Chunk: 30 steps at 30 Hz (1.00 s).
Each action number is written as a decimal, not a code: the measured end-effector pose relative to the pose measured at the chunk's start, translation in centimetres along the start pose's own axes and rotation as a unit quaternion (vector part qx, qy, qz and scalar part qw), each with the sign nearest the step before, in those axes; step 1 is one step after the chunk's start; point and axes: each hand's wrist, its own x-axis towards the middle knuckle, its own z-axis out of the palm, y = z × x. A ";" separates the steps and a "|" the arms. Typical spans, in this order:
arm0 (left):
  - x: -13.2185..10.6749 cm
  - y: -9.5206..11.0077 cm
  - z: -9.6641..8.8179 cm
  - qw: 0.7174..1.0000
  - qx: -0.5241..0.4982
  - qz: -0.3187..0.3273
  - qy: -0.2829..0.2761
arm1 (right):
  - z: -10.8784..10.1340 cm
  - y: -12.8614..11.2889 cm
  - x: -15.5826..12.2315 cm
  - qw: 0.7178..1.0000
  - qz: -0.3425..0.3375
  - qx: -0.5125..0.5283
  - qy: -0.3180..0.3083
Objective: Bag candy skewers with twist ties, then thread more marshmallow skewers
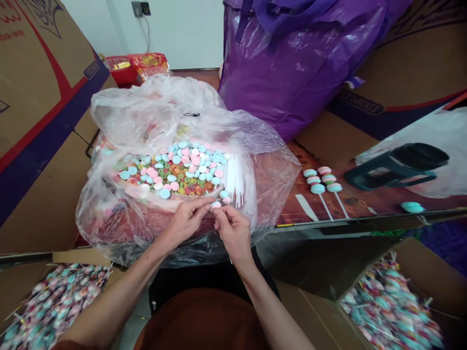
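Observation:
My left hand [188,218] and my right hand [233,231] meet at the near rim of a clear plastic bag [146,112]. Together they pinch a small pink candy disc [216,204]. A thin white stick [229,257] runs down under my right hand. The bag holds a heap of pink, blue and white candy discs and coloured rings [175,170]. A bundle of white sticks [235,182] lies at the heap's right side, just beyond my fingers.
Two finished candy sticks [323,182] lie on the brown table to the right. A dark handled tool [397,165] rests further right. Cardboard boxes of wrapped lollipops sit at lower left [51,301] and lower right [390,306]. A purple bag [295,58] stands behind.

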 end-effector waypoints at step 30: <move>1.6 1.9 0.1 0.988 -0.137 -0.065 0.005 | 0.4 -1.0 1.2 0.973 0.055 0.215 0.055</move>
